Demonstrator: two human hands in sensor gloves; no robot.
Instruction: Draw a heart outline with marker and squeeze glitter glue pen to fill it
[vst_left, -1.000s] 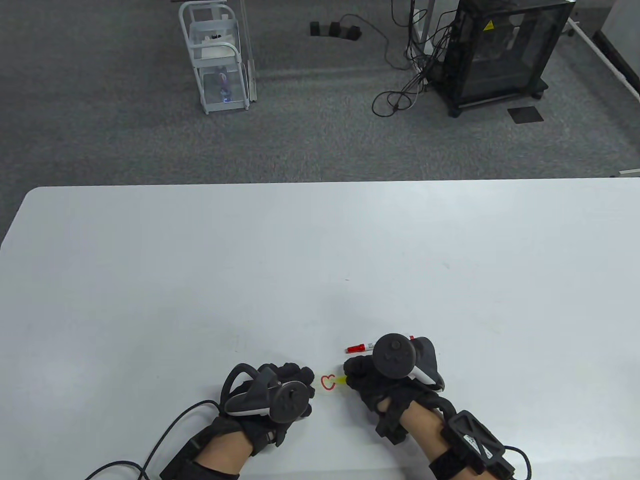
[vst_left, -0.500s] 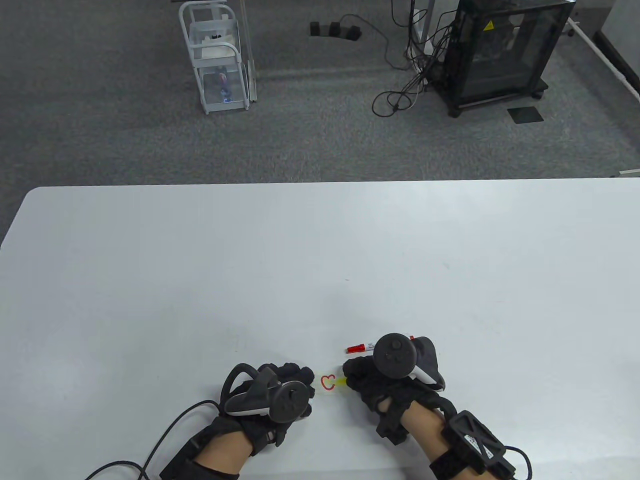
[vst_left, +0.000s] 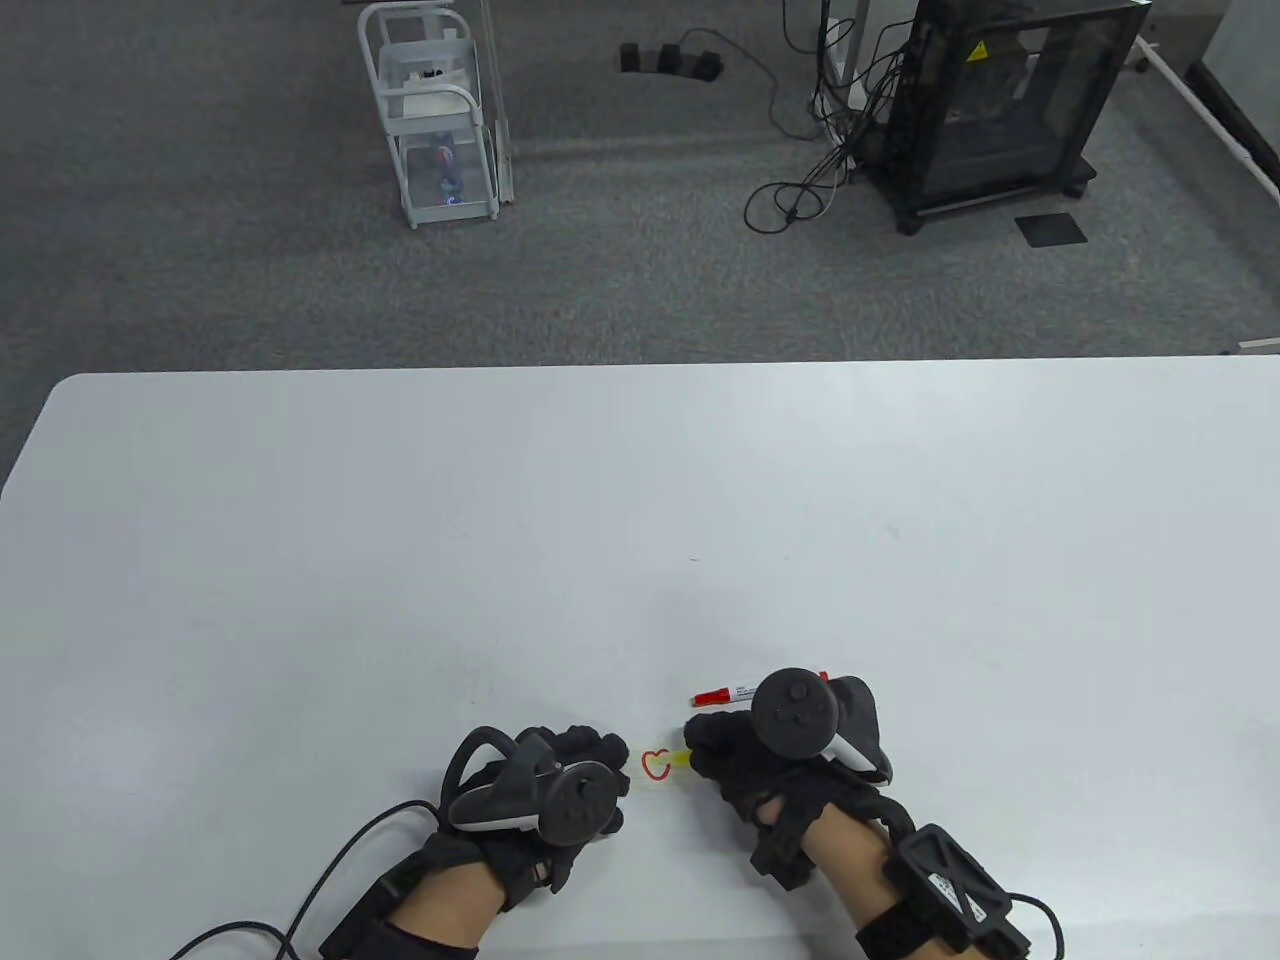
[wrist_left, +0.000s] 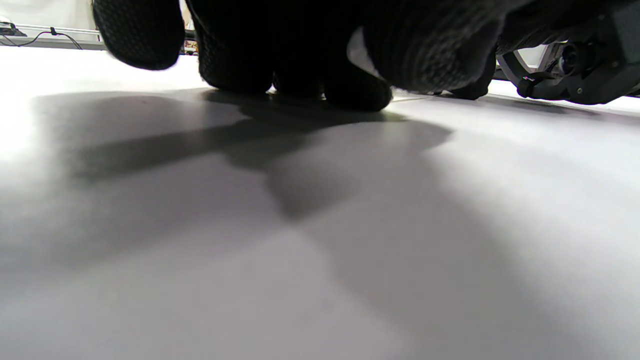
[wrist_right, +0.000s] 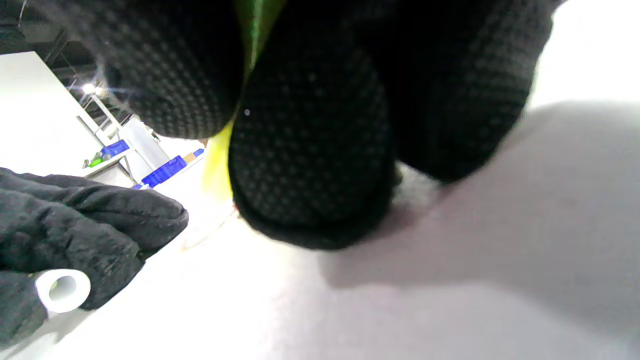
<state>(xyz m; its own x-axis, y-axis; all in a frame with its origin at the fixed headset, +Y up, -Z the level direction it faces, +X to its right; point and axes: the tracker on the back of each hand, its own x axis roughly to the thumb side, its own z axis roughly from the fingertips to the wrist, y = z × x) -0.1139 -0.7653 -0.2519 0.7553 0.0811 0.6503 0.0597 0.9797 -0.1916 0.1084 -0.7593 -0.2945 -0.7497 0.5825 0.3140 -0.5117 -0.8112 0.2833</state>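
Bright even overhead light, wrist views blurred, overexposed

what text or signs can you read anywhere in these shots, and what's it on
No words can be read.
Yellow triangular warning sign on the black cabinet: its symbol is too small to make out.
Dark print on the red marker: too small to read.
White label on the right wrist strap: blurred, unreadable.

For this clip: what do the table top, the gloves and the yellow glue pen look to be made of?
Table top: smooth matte white, likely laminate or plastic; it shows soft shadows and no grain.
Gloves: black knit fabric with a dotted grip texture, plain on the right hand fingers; left hand looks the same.
Glue pen: translucent yellow-green, probably soft plastic; mostly hidden by fingers.
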